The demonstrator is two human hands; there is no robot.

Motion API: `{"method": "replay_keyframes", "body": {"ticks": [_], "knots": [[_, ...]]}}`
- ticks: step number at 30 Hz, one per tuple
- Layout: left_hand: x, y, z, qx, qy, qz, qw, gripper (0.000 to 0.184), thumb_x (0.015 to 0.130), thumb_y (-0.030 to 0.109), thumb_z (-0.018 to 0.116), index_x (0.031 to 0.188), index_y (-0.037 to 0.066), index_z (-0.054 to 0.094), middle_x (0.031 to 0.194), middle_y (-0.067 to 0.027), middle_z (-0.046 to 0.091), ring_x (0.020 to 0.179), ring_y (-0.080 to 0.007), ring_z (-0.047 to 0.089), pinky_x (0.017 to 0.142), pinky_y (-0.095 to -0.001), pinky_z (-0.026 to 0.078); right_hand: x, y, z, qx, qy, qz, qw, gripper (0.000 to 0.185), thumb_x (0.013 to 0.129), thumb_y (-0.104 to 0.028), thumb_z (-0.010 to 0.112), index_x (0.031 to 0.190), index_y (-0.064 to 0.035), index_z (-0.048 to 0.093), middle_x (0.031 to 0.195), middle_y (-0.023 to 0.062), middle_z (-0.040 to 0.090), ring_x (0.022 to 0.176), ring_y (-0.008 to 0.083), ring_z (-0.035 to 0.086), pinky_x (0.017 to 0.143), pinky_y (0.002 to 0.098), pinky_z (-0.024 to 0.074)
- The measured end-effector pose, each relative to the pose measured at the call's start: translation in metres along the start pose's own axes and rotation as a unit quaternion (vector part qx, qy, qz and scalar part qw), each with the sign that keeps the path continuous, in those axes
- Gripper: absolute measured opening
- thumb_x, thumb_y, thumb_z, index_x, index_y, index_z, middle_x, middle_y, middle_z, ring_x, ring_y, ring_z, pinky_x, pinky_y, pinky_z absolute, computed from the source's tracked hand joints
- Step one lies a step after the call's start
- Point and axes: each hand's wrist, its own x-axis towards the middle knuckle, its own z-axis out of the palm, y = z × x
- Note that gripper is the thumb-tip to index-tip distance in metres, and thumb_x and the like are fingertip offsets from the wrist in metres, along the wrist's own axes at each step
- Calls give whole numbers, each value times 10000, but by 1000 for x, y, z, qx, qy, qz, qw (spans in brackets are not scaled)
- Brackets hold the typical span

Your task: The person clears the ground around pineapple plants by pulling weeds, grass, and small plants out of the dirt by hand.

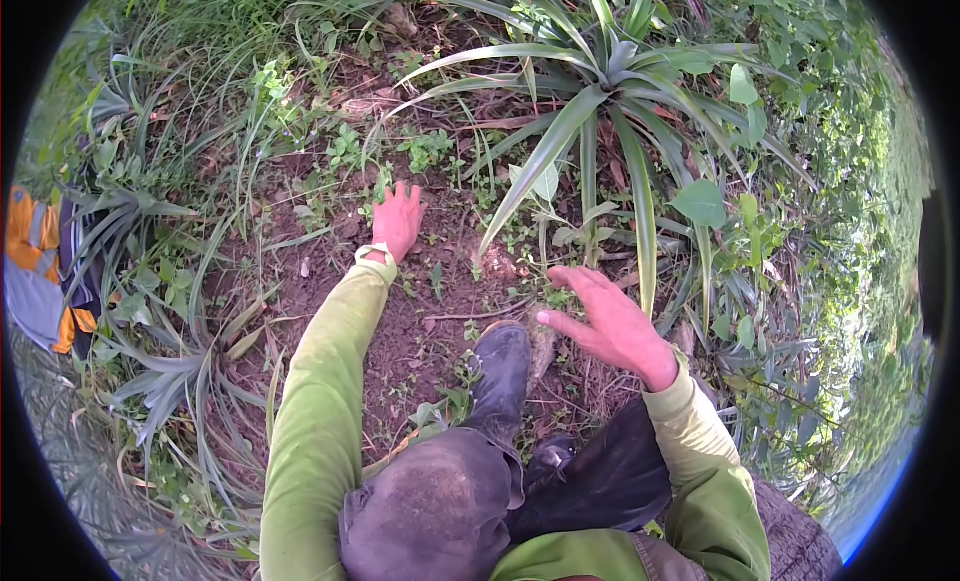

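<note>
My left hand [398,224] reaches forward, low over the brown soil [340,271], beside small green weeds [383,181]. Its fingers point away from me with small gaps between them, and I make out nothing held in them. To the right, my right hand [612,326] hovers with thumb and fingers apart, holding nothing. Just beyond it grows a large spiky-leaved plant [612,81] that resembles a pineapple plant, its long leaves arching down close to the right fingers. A low leafy sprig [430,149] stands ahead of the left hand.
My dark boot [500,366] is planted on the soil between the hands. A thin twig [480,314] lies before its toe. More spiky plants [175,371] grow at left, near an orange and grey garment or bag [35,236]. Dense leafy growth [820,231] borders the right.
</note>
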Motion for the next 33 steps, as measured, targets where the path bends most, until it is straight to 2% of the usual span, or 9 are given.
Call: {"method": "replay_keyframes", "body": {"ticks": [4,13,14,15,18,23,25,31,33], "knots": [[-3,-8,37,-82,-35,-26,996,356,1102,397,516,1132,57,618,934,-169,720,781,-365,736,656,-446,600,-1,-3,1,3,3,-1,1000,679,1024,-493,644,1478,-4,518,1416,232,597,1357,389,547,1142,457,442],[-11,-6,-16,-226,-33,-36,973,421,1098,398,520,1022,-1,632,793,-258,701,771,-469,720,717,-556,595,0,-8,-2,18,-13,0,1000,684,1021,-496,647,1484,-11,515,1403,233,601,1352,389,552,1137,454,445],[-6,-9,-18,-218,-39,-39,974,375,1076,382,571,1056,10,613,996,-276,712,861,-451,725,744,-540,598,0,-8,-1,18,-14,0,1000,684,1021,-496,647,1484,-11,515,1403,233,601,1352,389,552,1137,454,445],[0,-14,-16,-219,-40,-40,974,375,1076,382,571,1056,10,613,996,-276,712,861,-451,725,744,-540,598,0,-7,1,13,-12,2,1000,684,1021,-496,648,1487,-14,513,1410,234,598,1357,389,550,1140,453,443],[13,-27,-13,-160,25,-75,984,390,1030,327,655,1271,32,571,1386,-216,566,1063,-416,688,807,-488,604,-2,-3,7,3,-4,-2,1000,687,1020,-496,650,1493,-17,510,1422,236,594,1366,388,546,1147,452,441],[23,-41,13,-133,48,-88,986,458,1020,337,664,1334,30,536,1297,-210,605,1052,-424,688,807,-490,602,0,-6,4,16,-13,2,1000,699,1015,-496,657,1486,0,513,1422,236,597,1370,385,545,1153,454,438],[20,-45,17,-170,38,-101,980,362,1020,342,647,1184,30,563,1265,-219,670,1049,-400,718,813,-480,626,-1,-6,3,24,-11,5,1000,702,1012,-487,665,1474,20,517,1419,233,599,1370,383,546,1152,454,438],[6,-54,12,-212,-12,-160,964,219,1056,241,532,1092,27,559,974,-257,731,936,-469,726,804,-560,594,-1,-5,5,0,15,-8,1000,637,1002,-425,704,1439,8,541,1346,192,649,1300,343,611,1113,426,465],[-3,-64,15,-209,-14,-160,965,217,1045,233,549,1097,23,569,1015,-267,723,932,-468,724,805,-561,592,0,-10,1,13,-2,1,1000,664,1004,-452,690,1444,22,536,1380,211,625,1334,366,577,1133,441,448]]}}
